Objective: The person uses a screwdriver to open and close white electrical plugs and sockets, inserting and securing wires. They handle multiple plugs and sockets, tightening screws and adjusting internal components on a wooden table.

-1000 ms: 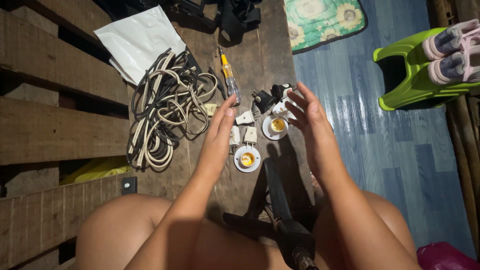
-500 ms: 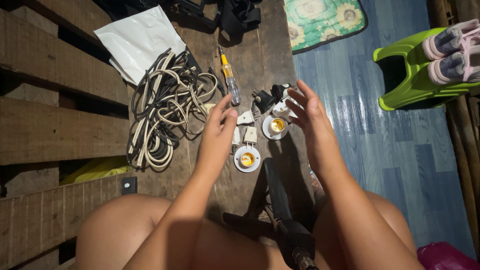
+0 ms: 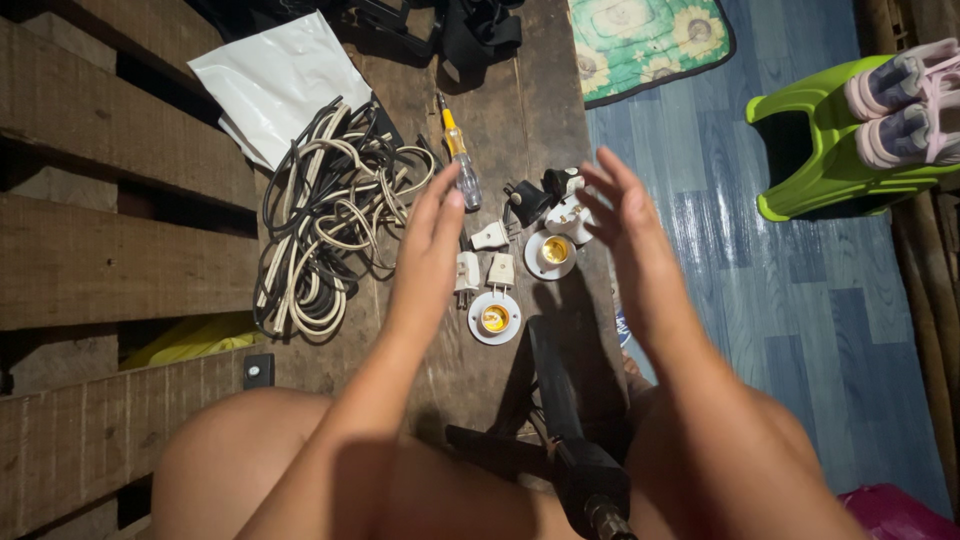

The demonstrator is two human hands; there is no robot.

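Setting: wooden bench (image 3: 505,110) of dark planks, slatted boards to its left, blue plank floor (image 3: 800,300) to its right; the person's bare knees show at the bottom edge.
Far left of the fingers: a white plastic bag (image 3: 275,80) lies flat at the bench's upper corner, and just below it a tangled coil of cream and black cable (image 3: 325,230).
Left hand (image 3: 428,255): raised above the bench, empty, its fingers (image 3: 440,205) straight and held close together, palm turned toward the other hand.
Just past the left fingertips: a screwdriver (image 3: 460,155) with a yellow and clear handle, lying along the planks.
Between the two hands: three small white plugs (image 3: 487,260) near the left fingers, and below them a round white lamp socket (image 3: 494,318) with a brass centre.
Nearer the right fingers: a second round lamp socket (image 3: 551,252), with a black and white cluster of fittings (image 3: 548,195) just beyond it.
Right hand (image 3: 625,225): also raised and empty, fingers (image 3: 605,180) loosely spread, palm facing left; touching nothing.
Below the hands: a black stand (image 3: 560,410) runs between the knees.
Far right: a green plastic stool (image 3: 830,150) on the floor, carrying pink and white shoes (image 3: 905,100).
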